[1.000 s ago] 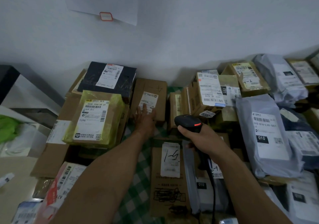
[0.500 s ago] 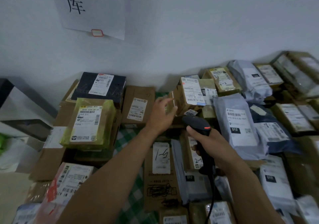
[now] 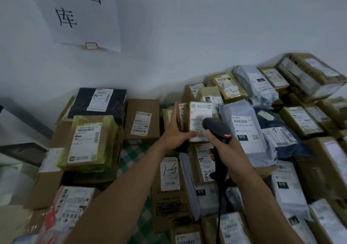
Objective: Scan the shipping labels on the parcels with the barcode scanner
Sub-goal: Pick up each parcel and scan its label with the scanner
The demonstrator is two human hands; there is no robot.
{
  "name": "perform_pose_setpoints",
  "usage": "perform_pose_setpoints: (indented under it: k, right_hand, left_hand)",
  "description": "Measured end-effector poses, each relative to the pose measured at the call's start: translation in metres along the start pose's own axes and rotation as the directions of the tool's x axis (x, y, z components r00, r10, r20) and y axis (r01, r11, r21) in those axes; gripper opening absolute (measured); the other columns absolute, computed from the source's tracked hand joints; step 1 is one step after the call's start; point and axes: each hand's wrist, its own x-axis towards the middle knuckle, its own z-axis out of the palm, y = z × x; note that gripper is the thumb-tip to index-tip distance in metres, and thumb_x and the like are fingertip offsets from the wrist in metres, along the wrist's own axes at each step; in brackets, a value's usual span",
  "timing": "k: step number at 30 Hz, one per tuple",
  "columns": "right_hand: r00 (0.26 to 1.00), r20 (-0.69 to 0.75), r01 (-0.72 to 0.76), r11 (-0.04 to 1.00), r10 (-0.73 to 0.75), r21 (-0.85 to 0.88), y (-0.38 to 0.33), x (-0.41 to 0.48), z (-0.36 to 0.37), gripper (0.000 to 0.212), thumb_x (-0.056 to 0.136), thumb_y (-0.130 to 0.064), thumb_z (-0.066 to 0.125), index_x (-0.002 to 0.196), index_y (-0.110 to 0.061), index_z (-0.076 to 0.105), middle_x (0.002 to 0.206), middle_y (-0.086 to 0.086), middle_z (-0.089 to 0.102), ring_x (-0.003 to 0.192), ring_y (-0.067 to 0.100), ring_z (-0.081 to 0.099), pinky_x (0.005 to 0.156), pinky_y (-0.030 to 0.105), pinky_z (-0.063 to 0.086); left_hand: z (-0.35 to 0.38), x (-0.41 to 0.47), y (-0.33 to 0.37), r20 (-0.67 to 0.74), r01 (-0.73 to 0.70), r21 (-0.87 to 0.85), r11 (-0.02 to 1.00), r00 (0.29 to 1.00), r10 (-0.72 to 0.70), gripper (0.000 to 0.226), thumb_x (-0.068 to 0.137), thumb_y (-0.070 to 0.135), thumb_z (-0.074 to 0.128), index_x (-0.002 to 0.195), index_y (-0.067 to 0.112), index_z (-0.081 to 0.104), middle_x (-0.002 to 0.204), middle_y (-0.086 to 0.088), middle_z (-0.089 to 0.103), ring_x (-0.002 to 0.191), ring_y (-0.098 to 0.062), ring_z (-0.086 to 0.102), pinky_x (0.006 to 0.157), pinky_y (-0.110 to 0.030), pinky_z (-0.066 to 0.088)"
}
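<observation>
A pale wall (image 3: 206, 27) carries a large paper sign (image 3: 80, 14) with black characters. Below it, parcels crowd a tabletop covered with a green checked cloth (image 3: 131, 155): brown cartons, a grey mailer bag (image 3: 244, 131) marked "010", a parcel in yellow-green wrap (image 3: 88, 142) and a black box (image 3: 84, 103) against the wall, each with a white shipping label.

Near the middle of the heap, a small brown box (image 3: 199, 116) stands upright with its label facing the camera. The label is white and covers most of the front; its barcode lines are blurred.

The left hand (image 3: 174, 133) props this box. Its fingers are straight and flat against the box's left side and the thumb is stretched along the lower front edge, so the grip is open, not curled.

The right hand (image 3: 225, 149) has its grip closed round the handle of the barcode scanner (image 3: 216, 129). This is a black pistol-shaped unit with a rounded head and a small orange mark on top. The head sits just in front of the label's lower right part. A dark cable (image 3: 218, 206) hangs from the handle.
</observation>
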Motion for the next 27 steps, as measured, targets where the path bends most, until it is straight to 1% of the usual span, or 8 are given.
perform_pose_setpoints:
  k: [2, 6, 10, 12, 15, 18, 23, 27]
  right_hand:
    - [0.997, -0.072, 0.040, 0.999, -0.040, 0.001, 0.000, 0.001, 0.004, 0.023, 0.090, -0.042, 0.078, 0.111, -0.035, 0.071, 0.091, -0.014, 0.078, 0.080, 0.007, 0.074, 0.072, 0.030, 0.061]
    - [0.999, -0.039, 0.035, 0.999, -0.035, -0.010, -0.004, 0.004, 0.013, 0.028, 0.092, -0.044, 0.076, 0.118, -0.033, 0.071, 0.099, -0.007, 0.080, 0.089, 0.016, 0.078, 0.073, 0.033, 0.062]
    - [0.996, -0.044, 0.075, 0.996, -0.077, -0.056, -0.011, -0.001, 0.015, 0.041, 0.084, -0.058, 0.078, 0.119, -0.038, 0.071, 0.105, -0.011, 0.079, 0.101, 0.017, 0.075, 0.091, 0.047, 0.062]
    - [0.991, -0.056, 0.120, 0.990, -0.125, -0.076, -0.017, -0.011, 0.016, 0.044, 0.082, -0.063, 0.078, 0.118, -0.039, 0.071, 0.106, -0.011, 0.078, 0.103, 0.014, 0.074, 0.094, 0.049, 0.060]
    - [0.979, -0.075, 0.185, 0.982, -0.187, -0.037, -0.031, -0.031, 0.018, 0.036, 0.089, -0.050, 0.077, 0.120, -0.034, 0.071, 0.104, -0.012, 0.078, 0.101, 0.010, 0.074, 0.090, 0.041, 0.061]
    - [0.976, -0.048, 0.210, 0.978, -0.210, -0.014, -0.045, -0.057, 0.019, 0.031, 0.091, -0.044, 0.075, 0.118, -0.031, 0.070, 0.094, -0.016, 0.078, 0.089, 0.007, 0.075, 0.078, 0.032, 0.062]
    - [0.982, 0.046, 0.186, 0.980, -0.183, -0.072, -0.049, -0.100, 0.026, 0.030, 0.086, -0.054, 0.077, 0.111, -0.040, 0.070, 0.099, -0.016, 0.078, 0.100, 0.010, 0.074, 0.094, 0.047, 0.060]
    - [0.973, 0.134, 0.207, 0.967, -0.188, -0.150, -0.047, -0.138, 0.029, 0.033, 0.086, -0.055, 0.077, 0.115, -0.042, 0.068, 0.101, -0.022, 0.077, 0.096, 0.006, 0.075, 0.090, 0.040, 0.060]
  left_hand:
    - [0.002, -0.002, 0.001, 0.005, -0.018, 0.040, 0.999, 1.000, 0.018, 0.126, 0.085, 0.007, 0.083, 0.161, 0.045, -0.011, 0.155, 0.014, 0.033, 0.137, -0.006, 0.038, 0.084, -0.009, 0.050]
    - [0.006, -0.010, 0.012, -0.024, -0.004, 0.102, 0.995, 1.000, 0.006, 0.099, 0.089, 0.022, 0.081, 0.154, 0.058, 0.016, 0.169, 0.010, 0.017, 0.150, -0.016, 0.028, 0.117, -0.041, 0.040]
    - [0.012, -0.032, 0.019, 0.053, -0.041, -0.007, 0.999, 0.998, 0.042, 0.078, 0.099, 0.011, 0.066, 0.143, 0.064, 0.030, 0.150, 0.023, 0.045, 0.138, -0.005, 0.046, 0.109, -0.028, 0.046]
    - [0.011, -0.046, 0.020, 0.070, -0.054, -0.026, 0.998, 0.996, 0.055, 0.078, 0.103, 0.012, 0.061, 0.155, 0.057, 0.024, 0.149, 0.023, 0.050, 0.137, -0.001, 0.050, 0.114, -0.033, 0.045]
    - [0.004, -0.072, 0.024, 0.072, -0.094, -0.007, 0.996, 0.993, 0.094, 0.079, 0.105, 0.017, 0.059, 0.161, 0.050, 0.014, 0.155, 0.018, 0.047, 0.139, -0.001, 0.048, 0.117, -0.034, 0.042]
    - [0.001, -0.106, 0.029, 0.060, -0.148, 0.016, 0.989, 0.987, 0.146, 0.086, 0.102, 0.022, 0.064, 0.153, 0.064, 0.009, 0.156, 0.017, 0.044, 0.140, -0.002, 0.048, 0.114, -0.032, 0.045]
    - [-0.004, -0.156, 0.022, -0.022, -0.206, 0.048, 0.977, 0.978, 0.207, 0.093, 0.094, 0.035, 0.073, 0.158, 0.058, 0.009, 0.157, 0.016, 0.045, 0.140, -0.005, 0.049, 0.112, -0.034, 0.046]
    - [-0.008, -0.190, 0.010, -0.154, -0.189, 0.091, 0.978, 0.967, 0.201, 0.098, 0.088, 0.048, 0.075, 0.156, 0.062, 0.005, 0.148, 0.019, 0.052, 0.127, 0.007, 0.055, 0.102, -0.026, 0.053]
